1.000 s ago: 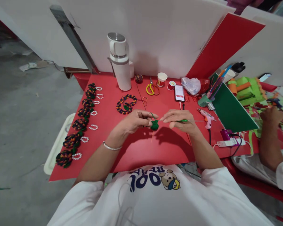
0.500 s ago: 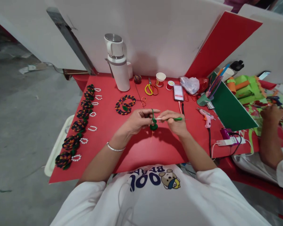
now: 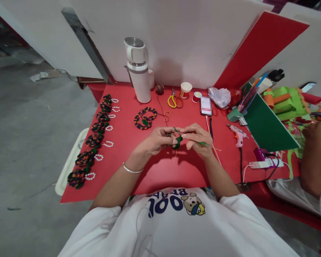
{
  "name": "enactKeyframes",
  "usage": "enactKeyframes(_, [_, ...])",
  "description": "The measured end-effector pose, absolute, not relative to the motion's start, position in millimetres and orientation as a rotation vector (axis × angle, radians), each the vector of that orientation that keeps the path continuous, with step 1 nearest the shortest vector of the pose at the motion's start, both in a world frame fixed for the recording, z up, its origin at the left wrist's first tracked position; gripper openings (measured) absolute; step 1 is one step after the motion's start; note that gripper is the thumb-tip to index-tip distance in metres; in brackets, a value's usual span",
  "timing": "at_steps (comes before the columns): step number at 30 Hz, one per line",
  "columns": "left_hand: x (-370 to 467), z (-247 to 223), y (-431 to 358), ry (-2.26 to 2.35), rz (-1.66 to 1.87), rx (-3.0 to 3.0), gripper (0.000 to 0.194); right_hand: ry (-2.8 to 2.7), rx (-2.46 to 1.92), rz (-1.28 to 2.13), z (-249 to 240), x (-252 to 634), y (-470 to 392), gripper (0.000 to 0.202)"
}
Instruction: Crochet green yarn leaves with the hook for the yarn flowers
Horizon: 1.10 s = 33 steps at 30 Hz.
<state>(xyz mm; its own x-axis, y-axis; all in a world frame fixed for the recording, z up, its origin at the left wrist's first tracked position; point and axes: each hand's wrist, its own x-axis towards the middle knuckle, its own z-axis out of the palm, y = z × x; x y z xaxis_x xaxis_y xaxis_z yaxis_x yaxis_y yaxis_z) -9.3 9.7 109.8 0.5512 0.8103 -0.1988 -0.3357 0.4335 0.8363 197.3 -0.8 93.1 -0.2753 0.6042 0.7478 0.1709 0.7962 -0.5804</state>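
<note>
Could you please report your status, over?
Left hand pinching green yarn piece. Right hand holding green-handled tool. Scissors lie beyond, not in the way.

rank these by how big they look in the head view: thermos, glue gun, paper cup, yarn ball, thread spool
1. White thermos, easily the largest
2. Pink glue gun
3. Paper cup
Last, unranked: yarn ball and thread spool, which look too alike to separate.

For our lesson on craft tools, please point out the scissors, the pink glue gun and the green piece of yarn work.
Scissors (image 3: 172,101): head view, on the yellow handle.
Pink glue gun (image 3: 239,141): head view, on its handle.
Green yarn work (image 3: 177,143): head view, on its lower part.
</note>
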Motion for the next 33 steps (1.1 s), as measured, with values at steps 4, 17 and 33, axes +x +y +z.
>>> enactKeyframes(4, [-18.9, 114.6, 15.6, 0.680, 0.751, 0.914, 0.047, -1.927, -0.526, 0.592, 110.0, 217.8, 4.2, 0.026])
enactKeyframes(17, [-17.6, 114.7, 18.5, 0.763, 0.694, 1.034, 0.036, -1.849, -0.528, 1.117, 116.4, 233.1, 14.7, 0.029])
enactKeyframes(33, [21.4, 97.6, -4.8, 1.004, 1.123, 1.086, 0.069, -1.791, -0.863, -0.018, 66.9, 189.9, -16.4, 0.025])
